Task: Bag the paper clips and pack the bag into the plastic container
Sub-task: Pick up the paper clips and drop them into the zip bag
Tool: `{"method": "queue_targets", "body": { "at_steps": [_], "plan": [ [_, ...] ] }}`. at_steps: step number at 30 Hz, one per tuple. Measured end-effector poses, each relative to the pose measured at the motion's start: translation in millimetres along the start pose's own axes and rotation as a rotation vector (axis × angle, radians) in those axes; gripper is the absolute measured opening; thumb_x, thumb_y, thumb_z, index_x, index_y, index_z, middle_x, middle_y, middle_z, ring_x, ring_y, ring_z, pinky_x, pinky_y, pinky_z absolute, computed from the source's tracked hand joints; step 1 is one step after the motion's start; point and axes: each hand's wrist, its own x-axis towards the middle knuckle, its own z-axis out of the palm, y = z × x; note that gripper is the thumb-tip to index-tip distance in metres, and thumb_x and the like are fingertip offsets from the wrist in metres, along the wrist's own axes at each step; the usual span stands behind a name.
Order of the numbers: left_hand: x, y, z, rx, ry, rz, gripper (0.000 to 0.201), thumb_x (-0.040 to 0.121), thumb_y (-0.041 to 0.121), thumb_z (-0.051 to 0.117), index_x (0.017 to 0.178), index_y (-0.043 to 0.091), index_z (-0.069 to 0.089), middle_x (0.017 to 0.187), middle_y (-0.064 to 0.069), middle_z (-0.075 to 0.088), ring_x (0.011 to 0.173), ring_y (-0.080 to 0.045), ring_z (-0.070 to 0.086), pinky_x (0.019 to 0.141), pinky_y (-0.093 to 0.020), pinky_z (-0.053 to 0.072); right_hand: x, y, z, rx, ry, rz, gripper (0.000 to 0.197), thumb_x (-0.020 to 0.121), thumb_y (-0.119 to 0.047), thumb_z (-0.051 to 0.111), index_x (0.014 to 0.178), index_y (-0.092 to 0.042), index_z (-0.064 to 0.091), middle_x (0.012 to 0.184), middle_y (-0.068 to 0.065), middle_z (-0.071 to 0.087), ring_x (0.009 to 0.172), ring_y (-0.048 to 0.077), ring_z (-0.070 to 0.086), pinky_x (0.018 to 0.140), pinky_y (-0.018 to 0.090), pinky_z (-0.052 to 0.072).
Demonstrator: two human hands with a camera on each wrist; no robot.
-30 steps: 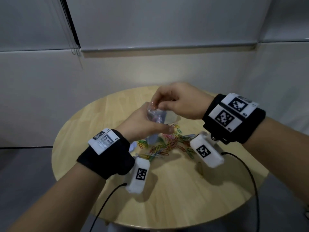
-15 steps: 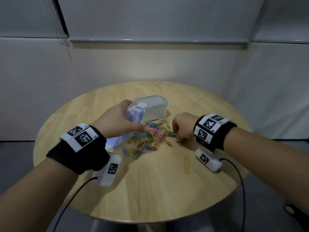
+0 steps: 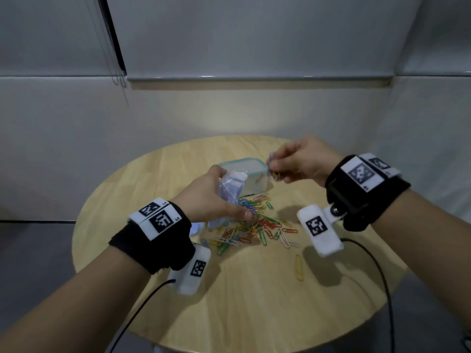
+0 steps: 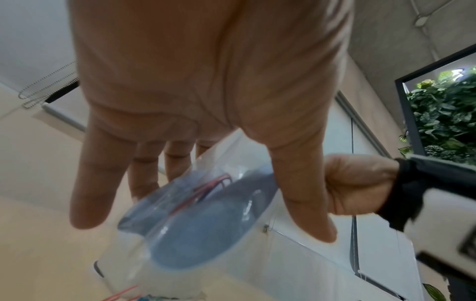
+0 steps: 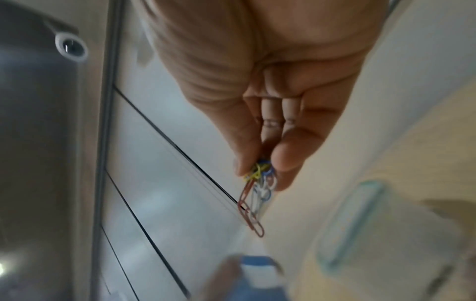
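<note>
My right fingers (image 5: pixel 293 150) pinch a clip bunch (image 5: pixel 257 187) just right of the bag (image 3: pixel 230 189), whose mouth my left hand (image 3: pixel 206 197) grips upright.

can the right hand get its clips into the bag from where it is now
Probably yes. The right hand pinches a few clips above the table, nothing lies between it and the bag, and the left hand holds the bag with its mouth up.

The right hand (image 3: pixel 303 160) now lifts off the table, pinching a bunch of paper clips (image 3: pixel 272 168) above the plastic container (image 3: pixel 246 174).
</note>
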Motion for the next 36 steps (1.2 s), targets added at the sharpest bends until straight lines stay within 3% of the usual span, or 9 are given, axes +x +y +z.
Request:
{"method": "queue_targets", "body": {
  "at_steps": [4,9,12,15,20,23,26,30,36],
  "plan": [
    [2.9,10.9,7.7,-0.003,0.027,0.026,0.095,0.059,0.044,0.09,0.132,0.016,0.035,0.097,0.002,0.06,0.082,-0.012,0.058,0.06,-0.026,0.042,0.3,-31.5,5.9,0.266,0.053,-0.079,0.01,0.081,0.004,0.066,0.076,-0.004,0.064,0.052,-0.003,0.067,0.042,0.008,0.06,0.041,0.015,0.049],
    [3.6,22.0,14.9,-0.069,0.163,0.058,0.085,0.059,0.041,0.091,0.119,0.021,0.036,0.097,0.005,0.058,0.076,-0.001,0.055,0.054,-0.023,0.038,-1.0,-49.5,24.8,-0.138,0.078,-0.121,0.009,0.076,0.003,0.072,0.084,0.004,0.068,0.059,0.006,0.065,0.044,0.013,0.06,0.043,0.02,0.051],
    [6.9,25.6,20.9,-0.053,0.254,0.056,0.08,0.058,0.043,0.09,0.112,0.021,0.036,0.102,-0.001,0.057,0.081,-0.013,0.059,0.055,-0.027,0.04,-0.2,-51.9,34.2,-0.216,0.121,-0.136,0.015,0.073,0.004,0.074,0.073,-0.008,0.064,0.063,0.01,0.065,0.047,0.019,0.063,0.045,0.023,0.052],
    [9.7,28.9,26.3,0.06,0.3,0.048,0.083,0.053,0.05,0.088,0.112,0.021,0.036,0.108,-0.005,0.055,0.094,-0.029,0.06,0.07,-0.04,0.052,0.2,-50.8,39.9,-0.267,0.19,-0.171,0.024,0.072,0.005,0.073,0.075,-0.016,0.062,0.065,0.011,0.067,0.05,0.022,0.068,0.049,0.028,0.057],
    [12.9,28.5,21.7,0.167,0.292,0.025,0.081,0.056,0.048,0.085,0.115,0.02,0.038,0.114,-0.006,0.05,0.1,-0.031,0.055,0.081,-0.047,0.051,0.0,-49.1,44.1,-0.445,0.152,-0.129,0.012,0.082,0.0,0.063,0.075,-0.008,0.069,0.077,0.014,0.072,0.068,0.028,0.073,0.067,0.042,0.062],
    [12.3,23.7,21.9,0.231,0.254,0.03,0.08,0.061,0.048,0.083,0.119,0.018,0.038,0.116,-0.008,0.049,0.104,-0.033,0.053,0.084,-0.047,0.049,-2.4,-49.5,42.0,-0.411,0.015,-0.019,0.017,0.085,0.003,0.055,0.095,0.0,0.07,0.088,0.014,0.07,0.072,0.024,0.07,0.07,0.037,0.061],
    [9.6,20.6,21.0,0.252,0.246,0.03,0.079,0.061,0.048,0.082,0.12,0.021,0.036,0.112,-0.006,0.048,0.102,-0.032,0.054,0.082,-0.045,0.05,-7.1,-50.0,42.6,-0.441,-0.01,-0.06,0.018,0.08,0.01,0.061,0.085,-0.004,0.07,0.087,0.017,0.072,0.077,0.029,0.072,0.071,0.037,0.061],
    [6.0,20.3,19.1,0.24,0.231,0.077,0.078,0.06,0.045,0.082,0.119,0.023,0.036,0.108,-0.003,0.047,0.097,-0.028,0.054,0.073,-0.038,0.047,-8.0,-45.3,46.4,-0.522,0.098,-0.17,0.012,0.075,0.004,0.07,0.072,-0.008,0.067,0.067,0.011,0.07,0.055,0.021,0.071,0.051,0.028,0.058],
    [4.0,14.3,7.6,0.155,0.195,0.081,0.084,0.059,0.04,0.086,0.124,0.024,0.036,0.112,-0.002,0.051,0.091,-0.022,0.055,0.058,-0.028,0.038,-9.8,-39.2,37.8,-0.559,-0.064,-0.088,0.012,0.087,-0.018,0.062,0.081,-0.013,0.071,0.07,0.0,0.075,0.038,0.013,0.056,0.042,0.02,0.038]
  ]
}}
